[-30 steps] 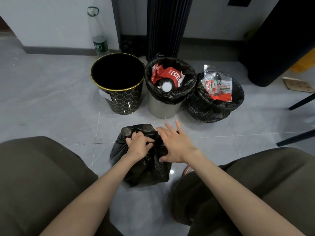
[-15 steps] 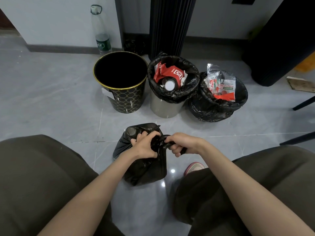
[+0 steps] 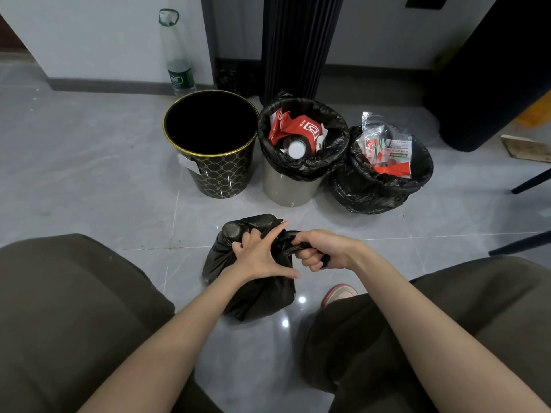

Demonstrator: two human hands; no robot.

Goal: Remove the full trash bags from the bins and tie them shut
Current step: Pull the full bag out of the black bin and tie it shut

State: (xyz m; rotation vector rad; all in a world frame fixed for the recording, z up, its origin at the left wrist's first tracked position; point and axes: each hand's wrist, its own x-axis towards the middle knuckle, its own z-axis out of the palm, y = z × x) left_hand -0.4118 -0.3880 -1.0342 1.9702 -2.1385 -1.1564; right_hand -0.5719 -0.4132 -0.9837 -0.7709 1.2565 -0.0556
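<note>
Clock centred on the person, 12 = toward the wall. Person is crouched, knees in dark trousers at 8 and 4. One trash bag (image 3: 256, 296) is out of its bin and sits on the grey tile floor (image 3: 89, 174) at 12, close in between the knees. Left hand (image 3: 261, 257) lies on top of the bag, fingers spread wide, palm pressing down on the gathered plastic. Right hand (image 3: 320, 248) is a fist wrapped round the twisted neck (image 3: 286, 235) at the bag's 3 o'clock side, just beside the left hand. Can't tell if a knot has formed; the hands cover it. Three bins in a row farther out at 12. The 11 o'clock one, the gold-rimmed black bin (image 3: 222, 177), has no liner showing. The middle grey bin (image 3: 290, 189) has a black liner (image 3: 331, 150) folded over its rim, with red packaging (image 3: 301, 129) and a white bottle cap (image 3: 296, 149) inside. The 1 o'clock one is fully wrapped by its black bag (image 3: 366, 189), clear wrappers (image 3: 387, 147) sticking out the top. All three are touching or nearly so. A plastic bottle (image 3: 178, 64) stands upright against the wall behind the gold-rimmed bin. A shoe toe (image 3: 340, 293) shows just beside the bag at its 4 o'clock.
</note>
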